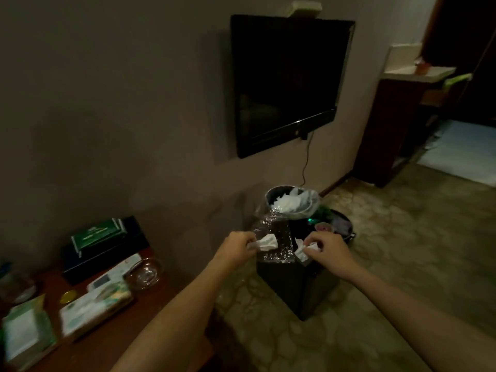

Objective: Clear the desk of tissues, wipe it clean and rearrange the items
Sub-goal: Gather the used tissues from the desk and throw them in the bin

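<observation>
My left hand (pixel 237 247) pinches a crumpled white tissue (pixel 267 242) over the dark waste bin (pixel 292 288), which has a clear plastic liner. My right hand (pixel 328 249) grips another crumpled tissue (pixel 306 251) over the same bin. More white tissues (pixel 288 202) lie in a round lined bin just behind it. The brown desk (pixel 112 339) is at the lower left, carrying a tissue pack (pixel 94 310), a glass ashtray (pixel 145 272) and a black box (pixel 107 253).
A green-and-white booklet (pixel 26 328) lies at the desk's left end and a gold coin-like disc (pixel 68 296) near its middle. A black TV (pixel 287 81) hangs on the wall with a cable down. A round tray (pixel 341 226) sits on the patterned floor behind the bins.
</observation>
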`<state>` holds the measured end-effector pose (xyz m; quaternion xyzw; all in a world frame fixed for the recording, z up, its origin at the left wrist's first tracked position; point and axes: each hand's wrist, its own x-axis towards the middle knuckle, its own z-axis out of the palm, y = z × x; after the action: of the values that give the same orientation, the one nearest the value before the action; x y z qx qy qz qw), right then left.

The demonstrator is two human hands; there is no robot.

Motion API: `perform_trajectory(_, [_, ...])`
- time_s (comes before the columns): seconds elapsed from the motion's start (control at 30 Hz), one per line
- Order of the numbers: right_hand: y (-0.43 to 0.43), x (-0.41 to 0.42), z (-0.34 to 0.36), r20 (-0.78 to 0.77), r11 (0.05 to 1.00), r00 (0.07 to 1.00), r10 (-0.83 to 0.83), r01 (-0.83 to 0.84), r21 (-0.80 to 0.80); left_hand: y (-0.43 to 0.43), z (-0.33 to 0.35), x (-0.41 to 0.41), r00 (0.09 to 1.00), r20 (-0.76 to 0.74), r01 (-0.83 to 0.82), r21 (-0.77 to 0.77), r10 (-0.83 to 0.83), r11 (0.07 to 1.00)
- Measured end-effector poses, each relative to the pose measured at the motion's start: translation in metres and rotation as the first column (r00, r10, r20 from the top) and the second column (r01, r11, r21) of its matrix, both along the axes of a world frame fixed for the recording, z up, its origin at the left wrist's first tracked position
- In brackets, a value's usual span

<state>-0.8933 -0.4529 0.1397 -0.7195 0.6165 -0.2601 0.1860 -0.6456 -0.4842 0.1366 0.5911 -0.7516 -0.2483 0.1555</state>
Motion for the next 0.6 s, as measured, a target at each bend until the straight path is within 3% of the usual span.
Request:
perform_trajectory(0.23, [-0.083, -0.082, -0.018, 0.012, 0.998, 1.000, -0.024, 0.023, 0.059, -0.084, -0.022, -0.080, 0.997, 0.030, -0.066, 0.059, 0.064, 0.996])
perform_trajectory(0.6, [-0.277, -0.141, -0.031, 0.001, 0.995, 0.998, 0.063, -0.063, 0.071, -0.258, -0.050, -0.142, 0.980, 0.053, -0.196, 0.103, 0.191, 0.975])
